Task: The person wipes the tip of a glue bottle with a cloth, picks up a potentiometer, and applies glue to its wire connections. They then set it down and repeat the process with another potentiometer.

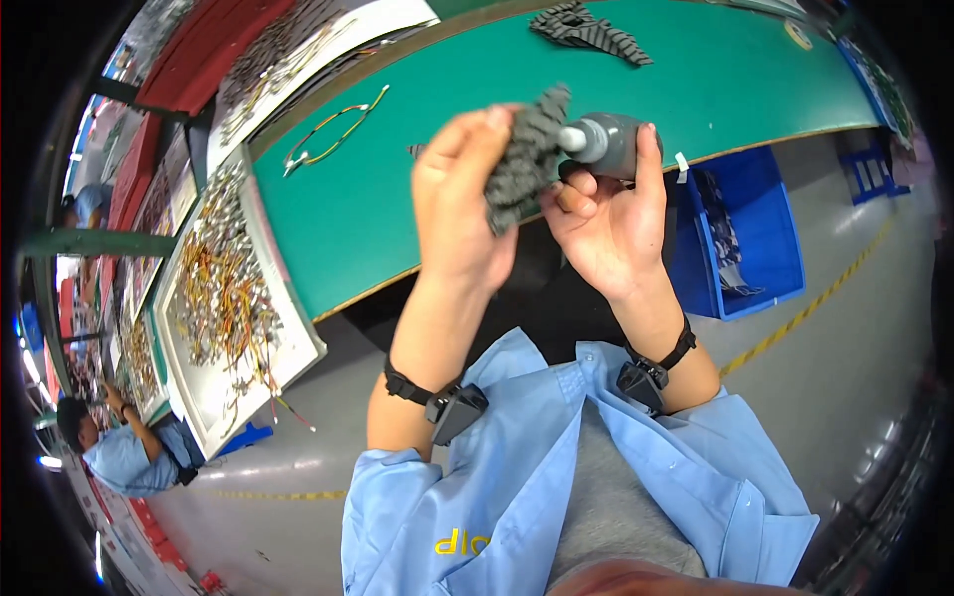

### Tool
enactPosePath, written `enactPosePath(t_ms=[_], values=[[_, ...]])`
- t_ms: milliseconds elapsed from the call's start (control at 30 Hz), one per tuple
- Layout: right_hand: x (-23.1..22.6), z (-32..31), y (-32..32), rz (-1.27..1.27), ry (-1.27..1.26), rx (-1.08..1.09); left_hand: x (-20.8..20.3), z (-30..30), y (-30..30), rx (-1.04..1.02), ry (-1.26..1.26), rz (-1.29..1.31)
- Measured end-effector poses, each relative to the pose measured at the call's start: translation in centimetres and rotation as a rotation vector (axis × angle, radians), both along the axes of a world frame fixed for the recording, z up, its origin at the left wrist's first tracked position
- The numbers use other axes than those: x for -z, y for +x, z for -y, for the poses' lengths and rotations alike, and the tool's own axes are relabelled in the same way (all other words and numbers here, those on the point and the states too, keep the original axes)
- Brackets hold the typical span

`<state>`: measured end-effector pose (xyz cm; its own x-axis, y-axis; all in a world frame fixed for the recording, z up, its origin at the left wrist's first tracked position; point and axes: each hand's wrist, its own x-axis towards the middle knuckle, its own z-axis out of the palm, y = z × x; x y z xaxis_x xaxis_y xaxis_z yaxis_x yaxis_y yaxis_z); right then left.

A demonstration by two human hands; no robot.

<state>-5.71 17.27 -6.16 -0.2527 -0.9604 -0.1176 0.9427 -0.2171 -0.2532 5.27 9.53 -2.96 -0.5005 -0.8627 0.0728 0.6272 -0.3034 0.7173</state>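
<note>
My left hand (pixel 462 194) grips a dark grey ribbed bundle (pixel 527 154), which looks like a stack of small connector pieces, held upright in front of me. My right hand (pixel 606 223) holds a grey cylindrical tool (pixel 616 144) with a pale tip, and that tip presses against the bundle's upper right side. Both hands hover above the near edge of a green work table (pixel 417 199). Black straps with small devices sit on both wrists.
A wire harness (pixel 333 129) with coloured leads lies on the green table. More dark ribbed pieces (pixel 586 30) rest at the table's far side. White trays (pixel 214 387) of coloured wires stand on my left. A blue bin (pixel 765 238) sits below on my right. Another person (pixel 119 447) works at far left.
</note>
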Motion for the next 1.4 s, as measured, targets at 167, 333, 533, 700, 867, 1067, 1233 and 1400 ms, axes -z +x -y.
enactPosePath(t_ms=[167,333,533,700,867,1067,1233,1400], values=[[-0.6,1.5,-1.2,0.083,0.038,0.124,-1.1,2.9,-2.6,0.074,-0.162,0.115],[1.2,2.2,-3.3,0.162,-0.041,0.131,-0.2,3.0,-3.6,0.12,0.018,-0.044],[0.6,2.9,-3.1,0.29,-0.073,0.055,-0.5,6.7,-5.9,-0.395,-0.404,0.334],[0.7,3.4,-2.7,0.28,-0.07,-0.055,0.5,9.7,-6.4,-0.294,-0.823,0.707],[1.6,2.4,-3.1,0.2,-0.098,0.0,2.9,12.0,2.0,-0.639,-1.353,1.099],[1.4,2.2,-0.8,0.135,-0.101,-0.068,3.6,13.4,10.5,-0.678,-1.215,1.647],[1.9,1.0,-0.2,0.108,-0.057,-0.047,4.0,14.2,12.5,-0.637,-1.066,2.045],[2.3,0.2,0.0,0.105,-0.031,0.019,4.9,13.6,14.1,-0.588,-1.07,1.915]])
